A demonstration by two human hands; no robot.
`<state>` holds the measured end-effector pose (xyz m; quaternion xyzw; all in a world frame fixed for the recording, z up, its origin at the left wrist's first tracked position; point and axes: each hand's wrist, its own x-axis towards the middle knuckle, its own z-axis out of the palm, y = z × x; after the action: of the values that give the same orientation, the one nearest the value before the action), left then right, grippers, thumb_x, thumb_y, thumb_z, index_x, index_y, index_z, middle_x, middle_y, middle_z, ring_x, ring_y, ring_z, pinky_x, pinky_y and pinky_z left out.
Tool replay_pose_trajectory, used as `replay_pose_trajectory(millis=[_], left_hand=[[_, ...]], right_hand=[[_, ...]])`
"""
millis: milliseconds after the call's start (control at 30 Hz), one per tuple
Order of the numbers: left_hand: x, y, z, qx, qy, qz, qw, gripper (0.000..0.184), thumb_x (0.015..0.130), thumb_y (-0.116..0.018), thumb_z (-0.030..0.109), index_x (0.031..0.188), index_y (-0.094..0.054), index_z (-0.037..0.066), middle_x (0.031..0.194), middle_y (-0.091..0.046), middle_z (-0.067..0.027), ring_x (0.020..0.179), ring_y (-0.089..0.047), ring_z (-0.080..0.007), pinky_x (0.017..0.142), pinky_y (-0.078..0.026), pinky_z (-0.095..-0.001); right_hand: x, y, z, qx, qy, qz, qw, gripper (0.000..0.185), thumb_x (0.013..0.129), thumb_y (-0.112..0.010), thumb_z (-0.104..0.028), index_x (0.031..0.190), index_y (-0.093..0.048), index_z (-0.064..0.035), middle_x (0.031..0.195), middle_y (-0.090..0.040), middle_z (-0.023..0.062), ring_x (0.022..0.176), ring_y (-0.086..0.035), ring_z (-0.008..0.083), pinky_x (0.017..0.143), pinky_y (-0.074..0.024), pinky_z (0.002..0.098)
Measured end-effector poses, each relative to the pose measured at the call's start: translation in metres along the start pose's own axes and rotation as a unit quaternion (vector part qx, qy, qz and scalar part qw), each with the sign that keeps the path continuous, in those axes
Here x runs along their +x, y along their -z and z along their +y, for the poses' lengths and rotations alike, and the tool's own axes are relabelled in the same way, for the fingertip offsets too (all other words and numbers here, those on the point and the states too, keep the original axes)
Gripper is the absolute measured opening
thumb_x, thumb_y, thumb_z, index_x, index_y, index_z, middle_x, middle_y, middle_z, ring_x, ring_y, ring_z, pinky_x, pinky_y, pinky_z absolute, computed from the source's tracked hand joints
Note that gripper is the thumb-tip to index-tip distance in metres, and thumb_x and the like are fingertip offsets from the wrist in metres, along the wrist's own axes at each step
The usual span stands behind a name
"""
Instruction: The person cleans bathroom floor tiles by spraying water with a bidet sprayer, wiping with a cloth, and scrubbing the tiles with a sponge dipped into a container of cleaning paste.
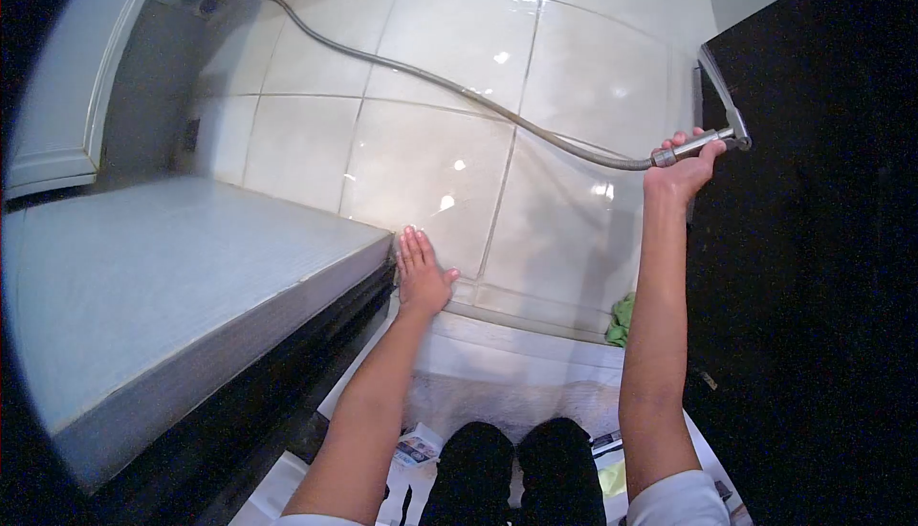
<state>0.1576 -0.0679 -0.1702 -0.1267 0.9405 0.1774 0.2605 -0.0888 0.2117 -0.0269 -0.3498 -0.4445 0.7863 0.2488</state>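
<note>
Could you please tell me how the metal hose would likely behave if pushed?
The metal hose would probably flex rather than stay stiff, since it bends in a long curve. It might slide easily, as the tiles look glossy and wet.

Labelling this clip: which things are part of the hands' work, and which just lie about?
In use:
sprayer, in the right hand
hose, running to the sprayer
tiles, left hand on them

Seemingly just lying about:
green cloth
printed paper
yellow item

Possibly a bathroom: wet, glossy pale tiles (430, 153), metal spray hose (411, 69).
</note>
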Motion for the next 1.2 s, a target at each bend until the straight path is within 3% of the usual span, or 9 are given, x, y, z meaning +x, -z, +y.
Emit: replay_pose_trajectory(millis=[133, 233, 300, 433, 667, 733, 833, 933, 1200], left_hand=[[0.0, 0.003, 0.002, 0.026, 0.007, -0.011, 1.0, 0.098, 0.084, -0.06, 0.042, 0.143, 0.001, -0.009, 0.151, 0.005, -0.0266, 0.141, 0.004, -0.0396, 0.114, -0.003, -0.0481], [-0.001, 0.002, 0.001, 0.02, 0.001, 0.0, 1.0, 0.098, 0.084, -0.06, 0.041, 0.143, 0.0, -0.009, 0.151, 0.005, -0.0273, 0.141, 0.003, -0.0401, 0.114, -0.004, -0.0478], [-0.001, 0.002, 0.001, 0.018, 0.001, 0.001, 1.0, 0.097, 0.084, -0.06, 0.041, 0.143, 0.0, -0.009, 0.151, 0.005, -0.0278, 0.141, 0.003, -0.0406, 0.114, -0.004, -0.0484], [0.0, 0.002, -0.001, 0.014, 0.005, -0.007, 1.0, 0.097, 0.084, -0.06, 0.04, 0.143, 0.0, -0.009, 0.151, 0.005, -0.0278, 0.141, 0.002, -0.0406, 0.114, -0.005, -0.0491], [0.0, -0.002, -0.004, 0.01, -0.01, 0.004, 1.0, 0.098, 0.084, -0.06, 0.041, 0.143, 0.001, -0.009, 0.151, 0.005, -0.0285, 0.14, 0.003, -0.0423, 0.114, -0.005, -0.0502], [0.001, -0.001, -0.005, 0.012, -0.011, 0.002, 1.0, 0.099, 0.084, -0.06, 0.041, 0.142, 0.002, -0.009, 0.15, 0.005, -0.0297, 0.14, 0.003, -0.0439, 0.113, -0.006, -0.0508], [0.001, 0.001, -0.003, 0.014, -0.008, -0.007, 1.0, 0.099, 0.084, -0.06, 0.041, 0.142, 0.001, -0.01, 0.15, 0.005, -0.03, 0.14, 0.003, -0.044, 0.113, -0.006, -0.0517], [0.0, 0.003, -0.001, 0.012, -0.002, -0.011, 1.0, 0.097, 0.084, -0.06, 0.04, 0.142, 0.001, -0.01, 0.151, 0.005, -0.0278, 0.141, 0.003, -0.0409, 0.114, -0.005, -0.0496], [0.0, 0.001, -0.002, 0.009, -0.011, 0.006, 1.0, 0.1, 0.083, -0.061, 0.042, 0.142, 0.001, -0.01, 0.15, 0.006, -0.03, 0.14, 0.001, -0.0446, 0.113, -0.008, -0.0521]], right_hand=[[0.015, -0.019, 0.003, 0.021, 0.073, -0.045, 0.996, 0.036, 0.095, -0.045, -0.045, 0.093, -0.047, -0.0093, 0.074, -0.046, -0.0001, 0.059, -0.046, 0.0108, 0.053, -0.0376, 0.0251], [0.018, -0.043, -0.004, 0.033, 0.109, -0.071, 0.991, 0.034, 0.096, -0.045, -0.043, 0.093, -0.047, -0.0089, 0.075, -0.046, -0.0002, 0.06, -0.046, 0.0107, 0.055, -0.0386, 0.0257], [0.017, -0.061, -0.014, -0.014, 0.146, -0.069, 0.987, 0.038, 0.098, -0.036, -0.046, 0.096, -0.047, -0.0095, 0.073, -0.046, 0.0006, 0.064, -0.046, 0.0112, 0.061, -0.0373, 0.0267], [0.033, -0.077, -0.022, 0.013, 0.169, -0.097, 0.981, 0.033, 0.097, -0.043, -0.04, 0.096, -0.047, -0.008, 0.08, -0.047, 0.0004, 0.063, -0.047, 0.0114, 0.057, -0.0398, 0.0275], [0.027, -0.083, -0.017, -0.051, 0.116, -0.149, 0.981, 0.034, 0.097, -0.042, -0.04, 0.095, -0.049, -0.0069, 0.08, -0.049, 0.0015, 0.061, -0.049, 0.0107, 0.056, -0.0387, 0.0267], [0.016, -0.079, -0.011, -0.096, 0.1, -0.159, 0.977, 0.04, 0.098, -0.038, -0.045, 0.097, -0.049, -0.0061, 0.067, -0.047, 0.0019, 0.061, -0.045, 0.0114, 0.06, -0.0368, 0.026], [0.01, -0.072, -0.003, -0.114, 0.083, -0.166, 0.976, 0.042, 0.098, -0.038, -0.046, 0.096, -0.049, -0.0056, 0.065, -0.046, 0.0017, 0.059, -0.044, 0.0112, 0.059, -0.0358, 0.0249], [0.005, -0.067, 0.0, -0.114, 0.067, -0.182, 0.974, 0.042, 0.098, -0.038, -0.046, 0.095, -0.049, -0.0055, 0.064, -0.046, 0.0017, 0.059, -0.043, 0.0107, 0.058, -0.0352, 0.0244], [-0.01, -0.06, 0.012, -0.119, 0.057, -0.211, 0.969, 0.042, 0.097, -0.041, -0.046, 0.093, -0.054, -0.0057, 0.061, -0.046, 0.0001, 0.056, -0.044, 0.0087, 0.054, -0.0335, 0.0239]])
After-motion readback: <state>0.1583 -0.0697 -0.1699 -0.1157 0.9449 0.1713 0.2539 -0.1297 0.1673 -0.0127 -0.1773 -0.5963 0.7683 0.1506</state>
